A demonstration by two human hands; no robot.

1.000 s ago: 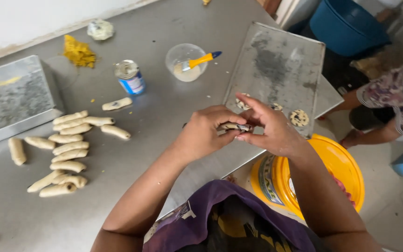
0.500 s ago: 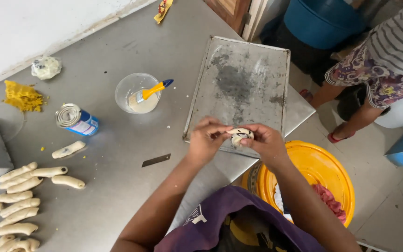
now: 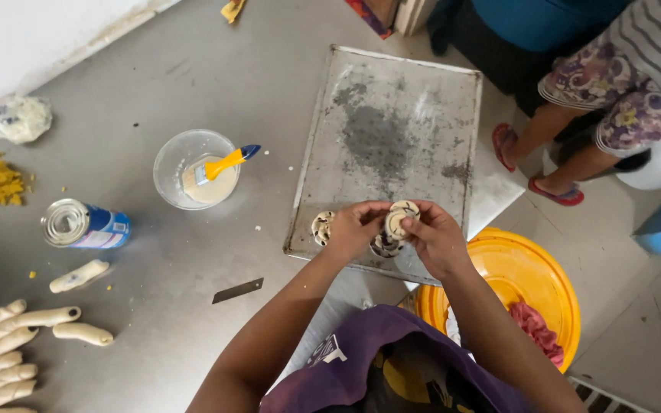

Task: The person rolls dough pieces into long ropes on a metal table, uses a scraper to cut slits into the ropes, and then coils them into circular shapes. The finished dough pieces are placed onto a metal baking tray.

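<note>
My left hand point(image 3: 355, 227) and my right hand point(image 3: 435, 236) meet over the near edge of a worn metal baking tray point(image 3: 392, 130). Between their fingertips they hold a round coiled dough piece point(image 3: 401, 216) with dark swirls. Another coiled dough piece point(image 3: 321, 226) lies on the tray just left of my left hand, and a third point(image 3: 383, 246) shows under my fingers. The tray sits on a grey steel table point(image 3: 154, 76).
A clear bowl point(image 3: 193, 168) with pale liquid and a yellow-handled brush stands left of the tray. An open blue can point(image 3: 84, 225), a small blade point(image 3: 237, 291) and several dough logs point(image 3: 9, 344) lie further left. A yellow bucket point(image 3: 522, 287) stands below the table's edge. Another person's legs point(image 3: 575, 130) are at right.
The view has shifted, so the tray sits more centred. My hands have lowered the coiled dough piece closer to the tray's near edge, beside the pieces lying there.
</note>
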